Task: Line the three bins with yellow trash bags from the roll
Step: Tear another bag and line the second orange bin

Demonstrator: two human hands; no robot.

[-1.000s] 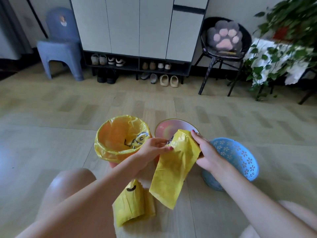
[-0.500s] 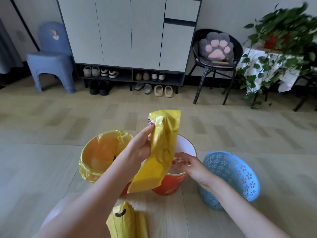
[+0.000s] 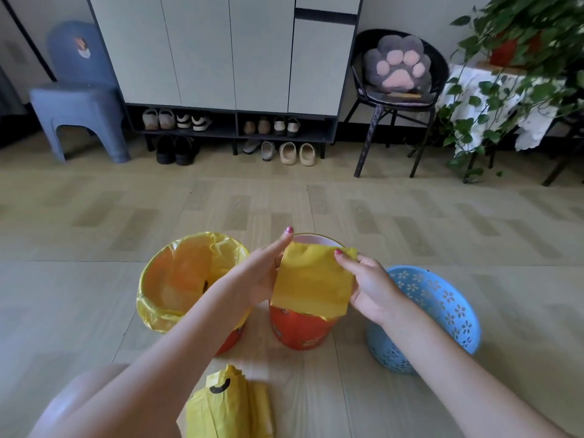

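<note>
Left fingers point(image 3: 286, 238): pinching the top left edge of the folded yellow bag point(image 3: 313, 282).
Right fingers point(image 3: 343, 259): clamped on its top right corner, thumb in front.
Bag position: flat and unopened, directly over the middle orange bin point(image 3: 300, 330).
Advice: rub the layers apart to find the mouth, then spread over the rim.
Left bin point(image 3: 177, 279): already lined.
Blue bin point(image 3: 442, 305): bare.
Bag roll point(image 3: 227, 409): on the floor point(image 3: 94, 216), near.

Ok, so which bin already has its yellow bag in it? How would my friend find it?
Look at the wooden floor in front of the shoe cabinet, where three bins stand in a row. It is the leftmost bin, beside the orange bin. Only this one has crinkly yellow plastic folded over its rim; the orange one and the blue flower-patterned basket are bare.
</note>
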